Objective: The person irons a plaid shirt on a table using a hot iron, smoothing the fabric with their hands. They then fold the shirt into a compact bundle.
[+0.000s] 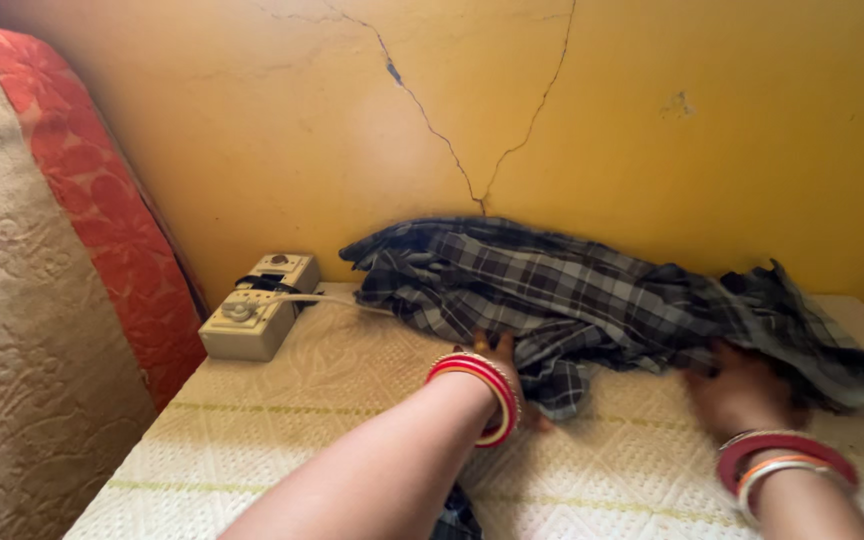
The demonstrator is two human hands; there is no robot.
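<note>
Cracked yellow wall (252, 120) behind a cream-covered table (282, 420), and both hands are into the plaid cloth (572, 290): left hand (497, 365) and right hand (742, 390) each closed on its near edge, gathering it, so next comes a lift or fold.

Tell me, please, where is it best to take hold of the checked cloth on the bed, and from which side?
Probably along the near edge of the checked cloth, coming from the front. It lies bunched against the yellow wall, so the back is blocked. The left hand and right hand already meet that loose near edge, where folds hang free over the cream bedcover.
</note>
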